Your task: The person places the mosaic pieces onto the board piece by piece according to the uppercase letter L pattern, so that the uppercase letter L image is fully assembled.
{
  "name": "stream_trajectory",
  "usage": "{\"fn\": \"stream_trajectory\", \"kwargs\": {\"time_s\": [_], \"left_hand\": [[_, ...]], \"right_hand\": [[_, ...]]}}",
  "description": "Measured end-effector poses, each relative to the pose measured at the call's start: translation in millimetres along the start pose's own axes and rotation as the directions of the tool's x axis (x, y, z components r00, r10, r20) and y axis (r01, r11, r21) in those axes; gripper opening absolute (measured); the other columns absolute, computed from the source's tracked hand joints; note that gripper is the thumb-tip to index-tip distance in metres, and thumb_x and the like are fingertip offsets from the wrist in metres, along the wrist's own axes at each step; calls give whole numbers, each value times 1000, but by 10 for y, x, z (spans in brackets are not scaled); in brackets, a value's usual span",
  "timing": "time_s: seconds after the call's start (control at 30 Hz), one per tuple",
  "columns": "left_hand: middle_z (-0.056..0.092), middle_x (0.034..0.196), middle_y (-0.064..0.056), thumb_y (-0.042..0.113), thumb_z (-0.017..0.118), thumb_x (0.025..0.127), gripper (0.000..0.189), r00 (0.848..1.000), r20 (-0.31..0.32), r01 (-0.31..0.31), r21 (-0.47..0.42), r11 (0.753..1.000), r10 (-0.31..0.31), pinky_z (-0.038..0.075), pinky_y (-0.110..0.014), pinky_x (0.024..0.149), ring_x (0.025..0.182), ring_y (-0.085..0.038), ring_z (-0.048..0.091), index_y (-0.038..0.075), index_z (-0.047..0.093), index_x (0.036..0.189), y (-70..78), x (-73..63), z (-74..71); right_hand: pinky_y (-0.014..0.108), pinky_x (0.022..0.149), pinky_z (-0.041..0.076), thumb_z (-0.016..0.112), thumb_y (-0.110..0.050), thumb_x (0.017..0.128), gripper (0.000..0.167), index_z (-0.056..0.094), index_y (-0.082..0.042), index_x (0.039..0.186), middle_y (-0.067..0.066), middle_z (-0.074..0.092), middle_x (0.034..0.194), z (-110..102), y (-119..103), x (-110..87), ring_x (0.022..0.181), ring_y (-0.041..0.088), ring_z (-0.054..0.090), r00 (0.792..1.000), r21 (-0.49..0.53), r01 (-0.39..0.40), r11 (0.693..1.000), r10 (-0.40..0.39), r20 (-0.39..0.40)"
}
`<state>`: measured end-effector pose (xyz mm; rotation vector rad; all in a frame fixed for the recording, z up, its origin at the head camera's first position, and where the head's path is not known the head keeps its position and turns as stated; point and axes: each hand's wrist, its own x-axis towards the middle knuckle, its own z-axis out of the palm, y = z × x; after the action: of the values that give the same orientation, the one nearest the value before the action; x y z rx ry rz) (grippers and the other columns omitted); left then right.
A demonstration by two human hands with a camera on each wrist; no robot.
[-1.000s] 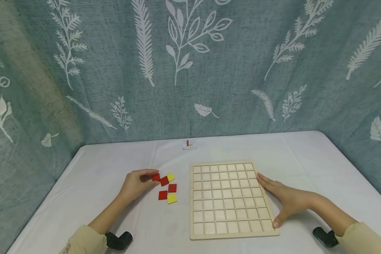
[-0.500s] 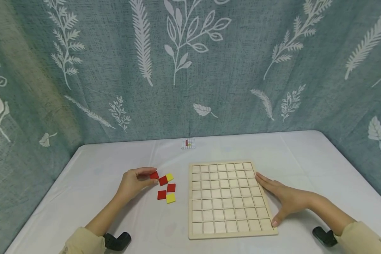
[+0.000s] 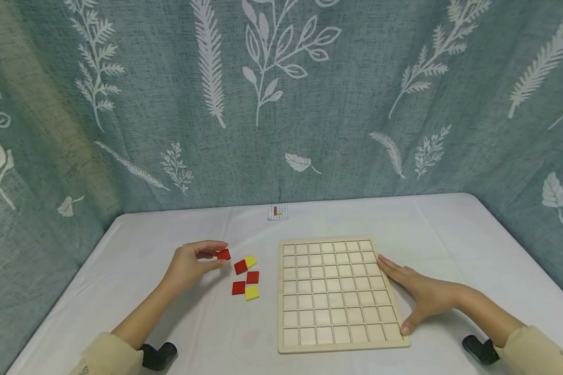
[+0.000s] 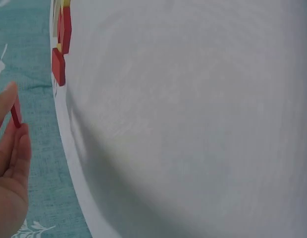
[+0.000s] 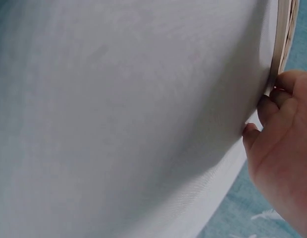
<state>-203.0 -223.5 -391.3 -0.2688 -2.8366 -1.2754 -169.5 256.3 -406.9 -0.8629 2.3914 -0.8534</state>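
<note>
My left hand point(image 3: 186, 266) pinches a red square tile point(image 3: 223, 254) between thumb and fingers, to the left of the loose tiles. In the left wrist view the same tile point(image 4: 17, 113) stands edge-on, raised off the cloth. Beside it on the table lie red tiles point(image 3: 239, 288) and yellow tiles point(image 3: 252, 292), some touching. A wooden grid board point(image 3: 336, 285) lies flat right of them, its squares bare. My right hand point(image 3: 427, 294) rests against the board's right edge, thumb at the near corner, fingers extended; the right wrist view shows fingertips at the board's side point(image 5: 281, 42).
A small printed grid card point(image 3: 278, 212) with red and yellow squares lies near the table's back edge. White cloth point(image 3: 206, 333) covers the table. A green patterned curtain point(image 3: 338, 130) hangs behind and at the sides. Black devices point(image 3: 158, 356) are on both wrists.
My left hand has lifted the red tile up and leftward, away from the neighbouring red tile. The right hand and the board keep their places.
</note>
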Motion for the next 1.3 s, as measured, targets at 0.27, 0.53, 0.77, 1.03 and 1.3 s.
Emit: {"fn": "stream_trajectory", "kwargs": {"time_s": [0.27,0.53,0.77,1.03,1.3], "left_hand": [[67,106,-11,17,76,75,44,998,62,-25,-85,996,31,50,-18,75,90,-23,62,4,64,115,24,40,47],[68,105,-7,18,76,76,39,996,92,12,-98,995,-3,52,-30,81,95,-22,62,6,67,111,195,135,256],[68,104,-3,19,78,74,37,992,126,25,-132,991,-8,53,-29,78,93,-19,61,9,69,109,462,244,508],[70,101,-1,19,79,72,37,983,170,-39,-182,983,71,51,-29,80,92,-16,62,9,70,106,666,368,728],[70,99,-1,17,78,73,33,956,233,-157,-100,983,177,51,-27,78,88,-15,64,9,71,104,889,492,921]], "right_hand": [[-2,93,-9,81,-46,58,129,0,2,146,23,-8,151,5,13,-19,138,39,-4,1000,6,11,1000,-11,3],[-2,94,-9,80,-46,59,129,-1,1,146,23,-9,151,11,34,-17,137,9,-11,1000,8,16,1000,-16,9],[-1,95,-10,80,-48,59,130,-2,3,146,23,-10,151,10,51,-15,131,-5,-13,1000,-2,24,1000,-24,12],[-1,94,-10,80,-48,59,130,-4,1,146,21,-12,152,2,45,6,139,35,-8,1000,3,3,1000,-3,29],[-1,94,-11,81,-47,58,131,-4,-1,147,20,-11,152,8,44,14,138,37,-7,1000,2,-7,1000,7,16]]}}
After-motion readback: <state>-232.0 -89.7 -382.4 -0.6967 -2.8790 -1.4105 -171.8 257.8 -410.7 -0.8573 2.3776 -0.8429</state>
